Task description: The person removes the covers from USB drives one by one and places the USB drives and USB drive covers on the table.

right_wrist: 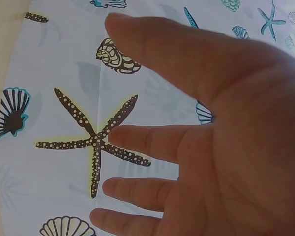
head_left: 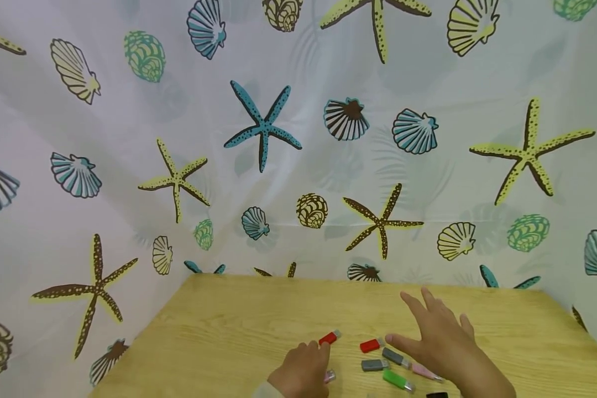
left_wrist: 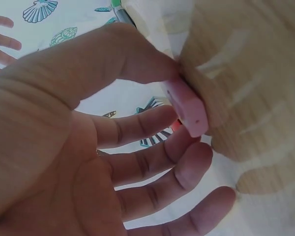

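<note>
My left hand (head_left: 303, 369) is low over the table, thumb and fingertips pinching a pink USB flash drive (left_wrist: 188, 108). Its metal plug (head_left: 330, 376) pokes out beside the hand in the head view. Just beyond those fingers lies a red USB flash drive (head_left: 329, 338). My right hand (head_left: 440, 337) hovers over the table with fingers spread and holds nothing. To its left and beneath it lie a second red drive (head_left: 370, 346), two grey drives (head_left: 397, 357), a green drive (head_left: 395, 380) and another pink drive (head_left: 424, 371), partly covered by the hand.
The wooden table (head_left: 219, 331) extends to the left and back. A white curtain (head_left: 298, 66) printed with shells and starfish hangs behind it and along the sides. Part of a black object (head_left: 436, 395) shows at the bottom edge, near the right wrist.
</note>
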`<control>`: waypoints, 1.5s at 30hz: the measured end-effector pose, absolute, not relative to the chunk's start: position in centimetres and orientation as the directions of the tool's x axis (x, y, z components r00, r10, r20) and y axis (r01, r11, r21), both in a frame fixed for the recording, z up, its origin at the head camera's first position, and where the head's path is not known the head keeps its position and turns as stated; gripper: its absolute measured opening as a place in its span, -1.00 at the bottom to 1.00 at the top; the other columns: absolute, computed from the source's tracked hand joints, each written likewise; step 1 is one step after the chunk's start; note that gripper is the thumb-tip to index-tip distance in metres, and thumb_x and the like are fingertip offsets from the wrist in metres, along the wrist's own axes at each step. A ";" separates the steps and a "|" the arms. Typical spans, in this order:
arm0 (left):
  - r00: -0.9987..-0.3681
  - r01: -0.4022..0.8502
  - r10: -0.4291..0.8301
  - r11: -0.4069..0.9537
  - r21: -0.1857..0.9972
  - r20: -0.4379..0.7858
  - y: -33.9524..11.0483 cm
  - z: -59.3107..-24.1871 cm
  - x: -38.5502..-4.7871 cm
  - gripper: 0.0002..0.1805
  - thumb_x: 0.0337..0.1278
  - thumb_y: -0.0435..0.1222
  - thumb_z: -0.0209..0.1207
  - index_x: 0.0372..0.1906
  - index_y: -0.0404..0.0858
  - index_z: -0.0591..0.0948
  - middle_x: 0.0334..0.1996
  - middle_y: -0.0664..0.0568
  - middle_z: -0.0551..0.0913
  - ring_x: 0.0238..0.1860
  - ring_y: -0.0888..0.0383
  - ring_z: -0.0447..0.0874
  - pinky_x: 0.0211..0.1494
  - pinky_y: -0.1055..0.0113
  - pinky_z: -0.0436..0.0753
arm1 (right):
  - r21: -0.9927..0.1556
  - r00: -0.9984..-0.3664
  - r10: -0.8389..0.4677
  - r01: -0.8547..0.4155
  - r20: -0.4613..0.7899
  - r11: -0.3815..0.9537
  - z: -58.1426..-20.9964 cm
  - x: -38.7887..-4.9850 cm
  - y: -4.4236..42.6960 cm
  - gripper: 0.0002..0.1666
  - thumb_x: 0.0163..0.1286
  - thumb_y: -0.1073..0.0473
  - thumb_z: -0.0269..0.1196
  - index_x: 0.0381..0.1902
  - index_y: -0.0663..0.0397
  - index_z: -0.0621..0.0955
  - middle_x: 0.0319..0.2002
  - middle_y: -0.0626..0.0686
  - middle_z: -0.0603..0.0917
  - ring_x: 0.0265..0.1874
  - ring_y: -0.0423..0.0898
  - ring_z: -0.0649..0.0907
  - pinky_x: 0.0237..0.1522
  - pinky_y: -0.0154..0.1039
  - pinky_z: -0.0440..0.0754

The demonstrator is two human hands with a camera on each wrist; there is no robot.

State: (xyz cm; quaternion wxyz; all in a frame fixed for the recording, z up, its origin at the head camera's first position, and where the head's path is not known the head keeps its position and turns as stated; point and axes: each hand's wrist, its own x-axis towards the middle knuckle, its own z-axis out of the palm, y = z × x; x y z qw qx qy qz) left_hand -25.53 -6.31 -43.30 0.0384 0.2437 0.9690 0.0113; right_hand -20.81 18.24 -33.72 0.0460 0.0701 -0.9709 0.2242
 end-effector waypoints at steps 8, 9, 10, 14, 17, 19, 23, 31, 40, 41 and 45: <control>-0.879 0.455 0.461 0.888 0.070 -0.126 -6.3 -43.5 -25.7 -0.61 -0.16 -0.16 0.44 -0.25 -0.20 0.53 -0.47 0.06 0.50 -0.51 0.19 0.47 -0.47 0.27 0.52 | -0.417 -0.989 -0.117 -0.144 0.090 0.897 -34.0 -20.7 18.0 0.16 0.07 -0.50 0.25 0.42 0.10 0.27 0.39 0.51 0.06 0.29 0.55 0.13 0.02 0.61 -0.08; -0.877 0.456 0.462 0.887 0.072 -0.131 -6.3 -43.6 -25.7 -0.62 -0.15 -0.17 0.44 -0.26 -0.19 0.52 -0.48 0.07 0.50 -0.51 0.20 0.47 -0.47 0.27 0.52 | -0.415 -0.989 -0.117 -0.144 0.089 0.899 -34.1 -20.7 18.0 0.16 0.07 -0.50 0.25 0.42 0.10 0.28 0.39 0.51 0.06 0.29 0.55 0.14 0.02 0.62 -0.07; -0.876 0.457 0.463 0.886 0.072 -0.133 -6.3 -43.6 -25.7 -0.63 -0.14 -0.17 0.44 -0.26 -0.20 0.52 -0.48 0.07 0.50 -0.52 0.20 0.47 -0.47 0.28 0.52 | -0.415 -0.989 -0.118 -0.144 0.088 0.898 -34.1 -20.8 18.0 0.16 0.07 -0.50 0.25 0.42 0.11 0.28 0.39 0.51 0.07 0.29 0.55 0.15 0.02 0.62 -0.07; -0.875 0.456 0.463 0.886 0.082 -0.145 -6.4 -43.5 -25.8 -0.64 -0.12 -0.18 0.44 -0.27 -0.19 0.52 -0.49 0.07 0.50 -0.53 0.21 0.47 -0.48 0.28 0.53 | -0.417 -0.989 -0.120 -0.144 0.083 0.898 -34.3 -20.9 17.8 0.15 0.07 -0.49 0.25 0.43 0.10 0.27 0.39 0.51 0.07 0.28 0.55 0.16 0.02 0.62 -0.08; -0.878 0.443 0.454 0.891 0.102 -0.154 -6.4 -43.5 -25.6 -0.62 -0.15 -0.19 0.45 -0.26 -0.20 0.52 -0.51 0.07 0.51 -0.55 0.20 0.48 -0.49 0.28 0.54 | -0.414 -0.990 -0.121 -0.141 0.073 0.899 -34.4 -21.0 17.6 0.16 0.07 -0.49 0.25 0.43 0.10 0.27 0.39 0.51 0.06 0.28 0.54 0.16 0.03 0.62 -0.08; -0.881 0.438 0.449 0.893 0.103 -0.150 -6.5 -43.5 -25.5 -0.63 -0.18 -0.21 0.46 -0.28 -0.19 0.52 -0.52 0.08 0.51 -0.56 0.20 0.48 -0.47 0.28 0.56 | -0.411 -0.990 -0.121 -0.139 0.070 0.901 -34.5 -21.0 17.5 0.16 0.07 -0.49 0.26 0.43 0.09 0.27 0.39 0.51 0.07 0.29 0.54 0.16 0.03 0.62 -0.08; -0.881 0.455 0.459 0.888 0.061 -0.112 -6.5 -43.0 -25.6 -0.70 -0.21 -0.32 0.40 -0.37 -0.17 0.50 -0.56 0.12 0.46 -0.58 0.22 0.42 -0.49 0.31 0.52 | -0.401 -0.987 -0.126 -0.155 0.097 0.903 -34.1 -21.1 17.4 0.15 0.07 -0.48 0.26 0.43 0.10 0.27 0.38 0.52 0.08 0.27 0.54 0.18 0.03 0.61 -0.05; -0.866 0.487 0.487 0.873 0.028 -0.115 -6.7 -41.2 -26.2 -0.73 -0.15 -0.29 0.40 -0.47 -0.12 0.47 -0.62 0.17 0.41 -0.60 0.24 0.32 -0.52 0.35 0.42 | -0.413 -0.987 -0.123 -0.156 0.106 0.897 -33.7 -21.0 17.4 0.14 0.10 -0.46 0.26 0.43 0.11 0.26 0.38 0.53 0.06 0.28 0.54 0.17 0.03 0.61 -0.07; -0.835 0.526 0.549 0.815 0.244 -0.033 -8.1 -37.6 -26.2 -0.67 -0.19 -0.39 0.40 -0.46 -0.10 0.43 -0.60 0.19 0.40 -0.61 0.28 0.30 -0.55 0.39 0.37 | -0.415 -0.988 -0.122 -0.151 0.094 0.897 -34.3 -20.9 17.4 0.13 0.07 -0.48 0.27 0.41 0.09 0.29 0.39 0.50 0.08 0.30 0.52 0.15 0.03 0.60 -0.09; -0.834 0.527 0.552 0.807 0.268 -0.022 -8.2 -37.1 -26.2 -0.67 -0.20 -0.40 0.40 -0.45 -0.11 0.43 -0.60 0.20 0.40 -0.61 0.28 0.30 -0.54 0.40 0.37 | -0.416 -0.988 -0.124 -0.153 0.097 0.896 -34.3 -20.9 17.3 0.12 0.07 -0.47 0.27 0.41 0.09 0.30 0.39 0.50 0.08 0.30 0.52 0.15 0.03 0.60 -0.09; -0.814 0.563 0.580 0.769 0.301 0.039 -8.3 -35.3 -25.7 -0.68 -0.21 -0.42 0.38 -0.45 -0.11 0.45 -0.59 0.22 0.41 -0.59 0.30 0.31 -0.50 0.42 0.38 | -0.426 -0.988 -0.127 -0.153 0.091 0.892 -34.2 -21.0 17.0 0.11 0.08 -0.45 0.29 0.41 0.08 0.30 0.40 0.49 0.07 0.31 0.52 0.13 0.05 0.59 -0.12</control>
